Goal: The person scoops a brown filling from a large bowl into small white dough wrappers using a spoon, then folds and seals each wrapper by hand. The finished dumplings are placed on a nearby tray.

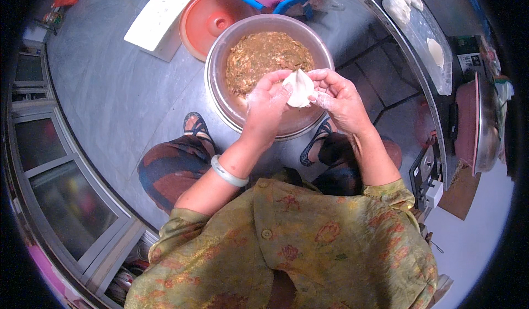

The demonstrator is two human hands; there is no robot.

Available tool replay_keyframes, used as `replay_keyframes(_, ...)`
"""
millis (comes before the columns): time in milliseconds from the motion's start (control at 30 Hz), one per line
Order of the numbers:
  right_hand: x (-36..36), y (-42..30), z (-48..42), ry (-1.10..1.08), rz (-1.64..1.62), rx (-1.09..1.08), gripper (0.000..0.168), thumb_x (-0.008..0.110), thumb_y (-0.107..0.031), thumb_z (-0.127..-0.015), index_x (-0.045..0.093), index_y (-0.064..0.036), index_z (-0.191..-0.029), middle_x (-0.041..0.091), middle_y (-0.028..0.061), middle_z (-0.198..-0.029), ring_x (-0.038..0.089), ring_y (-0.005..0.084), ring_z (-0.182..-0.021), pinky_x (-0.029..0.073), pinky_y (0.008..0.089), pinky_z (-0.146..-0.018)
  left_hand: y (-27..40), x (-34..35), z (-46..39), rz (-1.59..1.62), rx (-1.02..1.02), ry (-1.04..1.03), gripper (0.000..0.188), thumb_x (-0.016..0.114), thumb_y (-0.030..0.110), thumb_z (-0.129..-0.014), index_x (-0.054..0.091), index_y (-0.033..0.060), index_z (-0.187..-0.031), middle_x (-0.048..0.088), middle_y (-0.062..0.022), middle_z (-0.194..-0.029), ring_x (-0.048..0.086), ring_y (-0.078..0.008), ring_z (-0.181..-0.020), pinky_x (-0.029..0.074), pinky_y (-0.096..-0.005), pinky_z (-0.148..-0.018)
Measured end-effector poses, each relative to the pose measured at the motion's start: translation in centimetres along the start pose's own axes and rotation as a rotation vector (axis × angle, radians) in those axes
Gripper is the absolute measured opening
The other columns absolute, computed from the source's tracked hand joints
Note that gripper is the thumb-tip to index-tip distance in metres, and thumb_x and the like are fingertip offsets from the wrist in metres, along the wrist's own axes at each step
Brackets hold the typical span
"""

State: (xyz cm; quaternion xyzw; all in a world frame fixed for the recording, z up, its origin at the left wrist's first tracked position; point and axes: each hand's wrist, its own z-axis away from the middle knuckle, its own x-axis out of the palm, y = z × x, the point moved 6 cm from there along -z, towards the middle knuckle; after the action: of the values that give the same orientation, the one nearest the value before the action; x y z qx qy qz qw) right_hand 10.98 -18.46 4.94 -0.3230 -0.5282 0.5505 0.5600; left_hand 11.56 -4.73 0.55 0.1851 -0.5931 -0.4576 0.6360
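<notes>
A piece of white dough [299,89], gathered to a point at its far end, is held between both hands over a large metal basin [270,20]. My left hand [268,98] grips its left side with thumb and fingers. On its right side, my right hand [337,96] pinches it between thumb and fingers. Both hands have white powder on them. Brown-green chopped filling [264,57] lies in the basin below and beyond the hands. What the dough holds inside cannot be seen.
Beyond the basin lie a red round lid [198,24] and a white foam box [161,15], near a blue stool [285,4]. At right, a counter [407,40] bears a floured tray [444,75] with dough pieces [399,5]. A glass-paned cabinet [70,205] stands at left.
</notes>
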Motion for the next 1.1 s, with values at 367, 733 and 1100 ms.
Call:
replay_keyframes(367,-0.6,1.0,0.0,0.011,0.156,-0.109,0.033,0.063,-0.009,-0.086,0.058,-0.003,-0.118,0.064,0.0068,-0.102,0.061,0.0146,-0.092,0.051,0.0299,-0.085,-1.4,1.4,0.9,-0.07,-0.18,-0.066,0.039,0.045,0.024,-0.101,0.049,-0.0043,-0.128,0.059,-0.0116,-0.12,0.06,-0.0185,-0.104,0.053,-0.0319,-0.087)
replay_keyframes(733,-4.9,-6.6,3.0,0.16,-0.16,-0.145,0.032,0.059,0.001,-0.083,0.058,0.001,-0.115,0.065,0.0077,-0.097,0.064,0.0134,-0.085,0.053,0.0271,-0.078,0.0,-0.4,-0.2,0.31,-0.169,0.074,0.039,0.045,0.023,-0.101,0.045,-0.0049,-0.128,0.059,-0.0238,-0.118,0.062,-0.0337,-0.108,0.055,-0.0387,-0.088)
replay_keyframes(1100,-18.4,-22.2,5.3,0.48,0.313,-0.391,0.029,0.064,-0.007,-0.085,0.061,-0.001,-0.113,0.065,0.0051,-0.098,0.061,0.0132,-0.085,0.052,0.0266,-0.074,-0.4,0.9,0.1,-0.054,-0.153,-0.034,0.031,0.055,0.014,-0.094,0.051,-0.0062,-0.118,0.065,-0.0212,-0.103,0.068,-0.0245,-0.089,0.06,-0.0307,-0.075)
